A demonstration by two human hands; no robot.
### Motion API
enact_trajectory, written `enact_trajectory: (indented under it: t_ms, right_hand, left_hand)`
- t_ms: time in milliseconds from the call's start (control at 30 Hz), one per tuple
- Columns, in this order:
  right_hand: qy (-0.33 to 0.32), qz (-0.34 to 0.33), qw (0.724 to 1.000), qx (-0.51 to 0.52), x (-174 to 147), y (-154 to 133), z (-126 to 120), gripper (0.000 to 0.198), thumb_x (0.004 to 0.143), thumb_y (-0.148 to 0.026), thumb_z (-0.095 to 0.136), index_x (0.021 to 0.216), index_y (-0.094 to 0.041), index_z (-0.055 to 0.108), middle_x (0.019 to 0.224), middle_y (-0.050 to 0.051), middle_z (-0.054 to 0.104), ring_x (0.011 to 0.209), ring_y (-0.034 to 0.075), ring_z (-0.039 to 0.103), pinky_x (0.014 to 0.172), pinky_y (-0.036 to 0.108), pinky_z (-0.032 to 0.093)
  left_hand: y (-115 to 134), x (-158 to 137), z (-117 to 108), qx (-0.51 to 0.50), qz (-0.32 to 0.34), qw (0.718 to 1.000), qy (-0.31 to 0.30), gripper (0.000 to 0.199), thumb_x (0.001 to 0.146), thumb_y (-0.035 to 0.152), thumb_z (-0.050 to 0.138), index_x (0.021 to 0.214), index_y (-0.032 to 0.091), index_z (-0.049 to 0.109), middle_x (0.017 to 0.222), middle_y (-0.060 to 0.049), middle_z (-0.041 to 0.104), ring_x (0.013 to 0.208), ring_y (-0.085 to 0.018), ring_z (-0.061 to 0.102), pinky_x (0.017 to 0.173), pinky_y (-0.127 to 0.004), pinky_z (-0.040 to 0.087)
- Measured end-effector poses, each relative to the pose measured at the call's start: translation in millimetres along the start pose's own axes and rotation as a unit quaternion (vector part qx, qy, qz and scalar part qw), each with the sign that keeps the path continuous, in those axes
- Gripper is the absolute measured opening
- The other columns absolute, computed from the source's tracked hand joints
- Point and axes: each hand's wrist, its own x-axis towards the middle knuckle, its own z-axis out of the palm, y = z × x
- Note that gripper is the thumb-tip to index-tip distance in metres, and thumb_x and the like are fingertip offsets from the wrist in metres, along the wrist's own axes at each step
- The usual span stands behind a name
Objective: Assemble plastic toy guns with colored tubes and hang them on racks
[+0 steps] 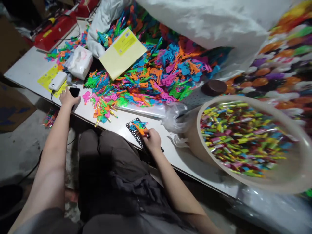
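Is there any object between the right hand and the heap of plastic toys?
Yes: a fold of clear plastic lies between the right hand and the heap, along its near edge. It looks low enough to reach over.

The toy pieces (158,74) and round tub (192,139) look like smooth plastic, the phone (74,92) smooth-faced, the trousers (114,146) matt cloth, the tabletop (26,73) smooth.

Before us on table (26,72): plastic pieces (156,79) heaped, envelope (123,56) atop; phone (74,92) to our left, tub (195,139) to right, tray (136,137) between them.
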Motion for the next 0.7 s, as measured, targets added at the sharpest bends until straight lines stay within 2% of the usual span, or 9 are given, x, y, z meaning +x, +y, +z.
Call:
enact_trajectory:
  t_ms: [67, 133, 267, 333, 433, 533, 700]
  right_hand:
    - [-0.007, -0.001, 1.000, -0.017, -0.1, -1.0, 0.3, 0.006, 0.069, -0.016, 0.052, 0.072, -0.021, 0.052, 0.073, 0.005, 0.060, 0.069, 0.020, 0.052, 0.063, 0.032, 0.040]
    - [-0.019, -0.011, 0.999, -0.033, 0.8, -3.3, -1.4, 0.006, 0.070, -0.015, 0.053, 0.073, -0.021, 0.053, 0.074, 0.006, 0.060, 0.069, 0.020, 0.052, 0.063, 0.032, 0.039]
    - [-0.039, -0.021, 0.997, -0.056, 5.4, -6.5, -4.6, 0.007, 0.072, -0.013, 0.053, 0.075, -0.020, 0.054, 0.075, 0.006, 0.061, 0.071, 0.020, 0.052, 0.065, 0.031, 0.038]
    - [-0.043, -0.015, 0.997, -0.061, 7.6, -6.8, -5.2, 0.007, 0.073, -0.013, 0.053, 0.076, -0.020, 0.054, 0.076, 0.006, 0.060, 0.073, 0.020, 0.052, 0.066, 0.031, 0.037]
    - [-0.057, 0.001, 0.996, -0.067, 10.1, -6.6, -5.5, 0.007, 0.073, -0.013, 0.054, 0.076, -0.019, 0.054, 0.076, 0.006, 0.059, 0.073, 0.020, 0.051, 0.066, 0.031, 0.036]
    - [-0.072, 0.008, 0.995, -0.061, 12.2, -6.6, -6.7, 0.006, 0.073, -0.014, 0.056, 0.076, -0.018, 0.054, 0.078, 0.006, 0.059, 0.073, 0.020, 0.050, 0.067, 0.031, 0.035]
    - [-0.072, 0.016, 0.996, -0.057, 14.8, -8.4, -10.1, 0.009, 0.071, -0.013, 0.056, 0.076, -0.019, 0.053, 0.081, 0.007, 0.060, 0.076, 0.020, 0.051, 0.069, 0.032, 0.036]
  left_hand:
    - [4.1, 19.6, 8.2, 0.019, -0.003, 0.999, -0.037, 0.108, 0.055, 0.040, 0.072, 0.143, 0.003, 0.022, 0.141, -0.032, 0.032, 0.130, -0.048, 0.029, 0.104, -0.061, 0.023]
    - [9.7, 28.4, 13.0, 0.027, -0.013, 0.999, -0.043, 0.111, 0.056, 0.039, 0.072, 0.145, 0.004, 0.015, 0.141, -0.031, 0.031, 0.131, -0.047, 0.029, 0.103, -0.060, 0.025]
    - [20.5, 36.1, 13.1, 0.052, -0.023, 0.998, -0.026, 0.108, 0.062, 0.044, 0.069, 0.145, 0.004, 0.014, 0.144, -0.029, 0.028, 0.133, -0.046, 0.028, 0.104, -0.058, 0.027]
    - [24.4, 39.7, 11.8, 0.062, -0.020, 0.997, -0.037, 0.107, 0.063, 0.044, 0.069, 0.145, 0.003, 0.014, 0.147, -0.028, 0.025, 0.135, -0.045, 0.025, 0.107, -0.056, 0.027]
    - [27.6, 43.7, 11.0, 0.086, -0.026, 0.994, -0.068, 0.112, 0.062, 0.039, 0.069, 0.146, 0.002, 0.006, 0.150, -0.026, 0.022, 0.138, -0.042, 0.023, 0.110, -0.052, 0.026]
    - [26.6, 45.3, 11.2, 0.084, -0.026, 0.993, -0.074, 0.112, 0.063, 0.041, 0.067, 0.147, 0.004, 0.003, 0.154, -0.018, 0.018, 0.140, -0.038, 0.019, 0.113, -0.051, 0.021]
    - [17.0, 52.7, 14.7, 0.046, 0.005, 0.995, -0.094, 0.114, 0.067, 0.060, 0.058, 0.148, 0.007, -0.003, 0.158, -0.006, 0.006, 0.143, -0.036, 0.008, 0.119, -0.046, 0.010]
